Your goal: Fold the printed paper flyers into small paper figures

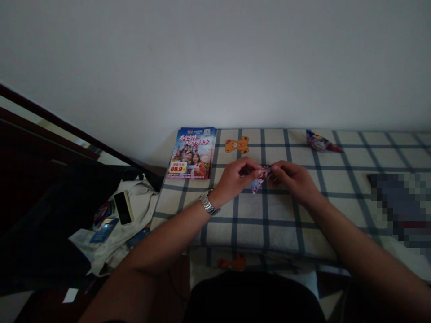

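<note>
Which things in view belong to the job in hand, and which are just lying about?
In the job:
- printed piece, pinched by left hand and right hand
- folded piece near the wall, probably; similar colours
- flyer stack, probably

Lying about, apparently:
- phone, left
- small white piece, lower left
- dark pixelated item, right; unidentifiable

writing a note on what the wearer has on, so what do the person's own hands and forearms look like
The left hand is ungloved, with a shiny silver metal link band around its wrist; no dial can be made out. The right hand is also ungloved, with nothing visible on its wrist. Both forearms are uncovered by sleeves.
</note>
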